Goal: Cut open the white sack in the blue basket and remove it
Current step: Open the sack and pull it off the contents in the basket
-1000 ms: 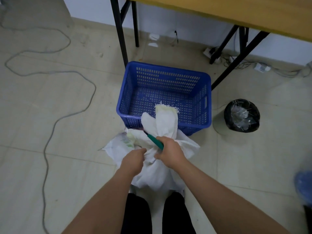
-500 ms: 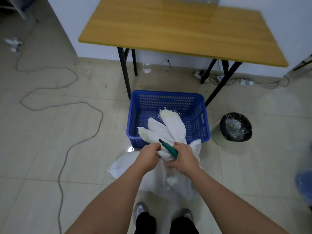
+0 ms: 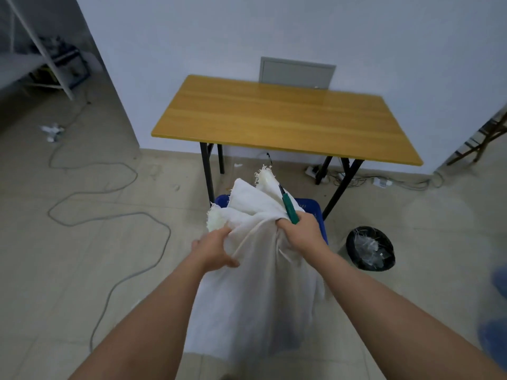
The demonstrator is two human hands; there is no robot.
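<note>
The white sack (image 3: 258,297) hangs limp in the air in front of me, gathered at its frayed top. My left hand (image 3: 214,249) grips the bunched cloth on its left side. My right hand (image 3: 300,233) grips the right side of the bunch and also holds a green-handled cutter (image 3: 288,207), blade pointing up. The blue basket (image 3: 319,215) stands on the floor behind the sack, and only its right rim and a left corner show.
A wooden table (image 3: 279,119) on black legs stands against the wall beyond the basket. A black-lined waste bin (image 3: 370,248) sits on the floor at right. A grey cable (image 3: 109,215) snakes over the tiles at left. Power strips and wires lie under the table.
Both hands have lifted the sack from the floor to chest height. The view has tilted up, so the whole table and the wall now show, and the sack hides most of the basket.
</note>
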